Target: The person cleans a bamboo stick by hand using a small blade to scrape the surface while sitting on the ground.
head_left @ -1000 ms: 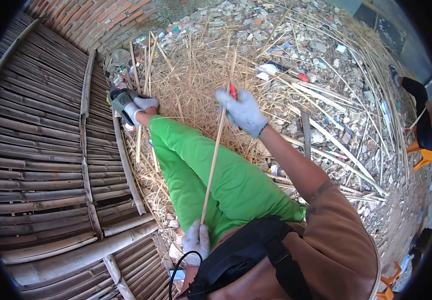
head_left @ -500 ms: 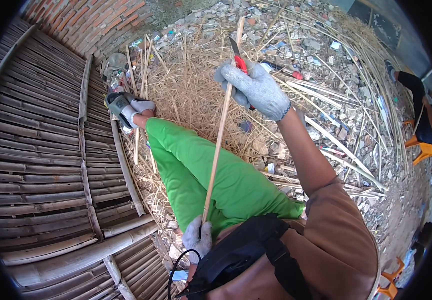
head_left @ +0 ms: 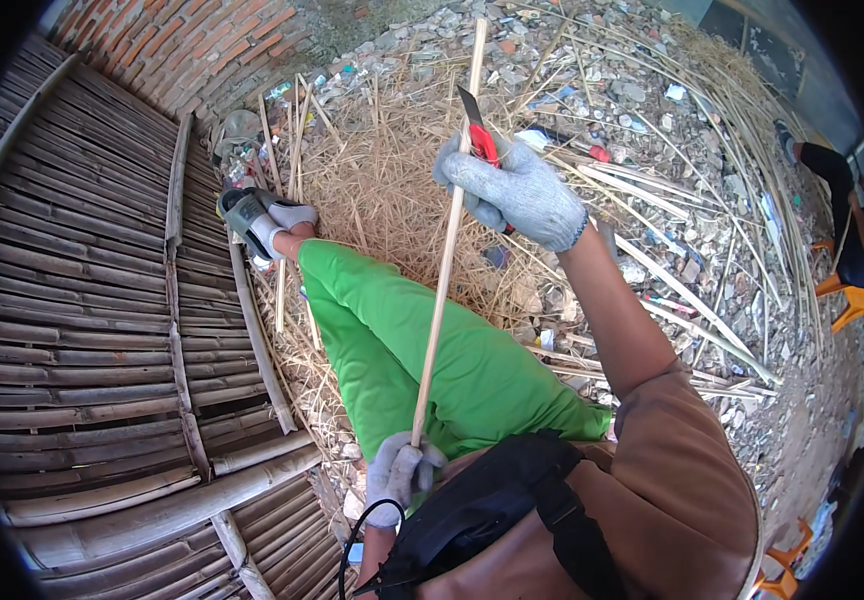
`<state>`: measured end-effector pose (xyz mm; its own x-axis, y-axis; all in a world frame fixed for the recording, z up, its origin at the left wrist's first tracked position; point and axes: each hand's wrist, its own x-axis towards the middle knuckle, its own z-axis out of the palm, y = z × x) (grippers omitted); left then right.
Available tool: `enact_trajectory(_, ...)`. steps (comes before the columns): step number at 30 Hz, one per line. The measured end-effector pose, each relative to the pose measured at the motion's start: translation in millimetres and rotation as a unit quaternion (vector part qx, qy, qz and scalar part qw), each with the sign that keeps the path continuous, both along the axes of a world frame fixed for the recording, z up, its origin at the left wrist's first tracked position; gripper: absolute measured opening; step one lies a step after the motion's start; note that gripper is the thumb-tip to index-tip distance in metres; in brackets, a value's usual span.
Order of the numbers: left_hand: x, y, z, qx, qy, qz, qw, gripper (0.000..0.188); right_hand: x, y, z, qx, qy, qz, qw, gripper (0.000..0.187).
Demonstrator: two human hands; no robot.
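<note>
A long, narrow bamboo strip (head_left: pixel 437 310) runs steeply up across my legs, its far end above the straw. My left hand (head_left: pixel 399 478), in a grey knit glove, is closed on the strip's near end by my waist. Farther out, my gloved right hand (head_left: pixel 514 192) grips a red-handled knife (head_left: pixel 483 146) with its dark blade pointing up and away. The same strip passes against that hand's thumb and fingers, beside the blade. Part of the knife handle is hidden in the glove.
At left stands a bamboo slat structure (head_left: pixel 72 350). Straw shavings (head_left: pixel 382 190) cover the ground beyond my green-trousered legs (head_left: pixel 432 340). Loose bamboo strips (head_left: pixel 697 300) lie on rubble at right. Another person (head_left: pixel 842 190) sits near an orange stool (head_left: pixel 852 303) at far right.
The bamboo strip has slid up and away past the knife, so more of it shows beyond the blade. My left hand has come up slightly with it; my right hand is nearly still.
</note>
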<state>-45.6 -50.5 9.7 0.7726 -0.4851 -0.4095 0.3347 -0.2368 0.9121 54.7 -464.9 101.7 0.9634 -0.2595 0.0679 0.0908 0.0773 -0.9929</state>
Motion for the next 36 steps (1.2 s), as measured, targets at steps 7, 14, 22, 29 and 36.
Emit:
enact_trajectory(7,9,-1,-3,-0.058,0.082,0.007,0.995,0.04,11,6,-3,0.022,0.012,-0.051,0.998,0.041)
enact_trajectory(14,20,5,-15,0.186,-0.197,-0.001,0.963,0.036,26,-5,-19,-0.011,0.067,-0.154,0.986,0.046)
enact_trajectory(22,22,-9,-16,0.19,-0.109,-0.001,0.976,0.041,58,59,-112,-0.082,0.147,-0.041,0.985,0.048)
enact_trajectory(29,39,-16,-43,0.187,-0.118,0.041,0.974,0.038,51,59,-140,-0.297,0.189,-0.026,0.936,0.074)
enact_trajectory(36,81,-27,-65,0.215,-0.272,0.01,0.938,0.037,34,75,-174,-0.453,0.204,0.107,0.861,0.081)
